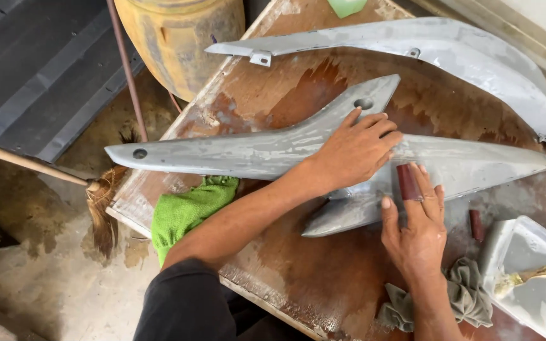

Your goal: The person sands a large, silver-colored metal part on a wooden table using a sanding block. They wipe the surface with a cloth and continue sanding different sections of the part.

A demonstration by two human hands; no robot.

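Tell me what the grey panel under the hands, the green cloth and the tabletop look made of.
Grey panel: probably moulded plastic, matt grey primer, streaky, with round mounting holes.
Green cloth: woven or knitted fabric, loose visible weave.
Tabletop: likely plywood, brown coating worn to pale patches.

Soft, even daylight fills the scene, brightest at the far right, where the pale grey panel (475,57) nearly washes out. Shadows are faint and short, lying just under the left hand (355,148) and right hand (415,230). The wet-looking wooden table (298,278) shows mild sheen. Focus is sharp throughout; the left floor is dimmer, and edges bend slightly.
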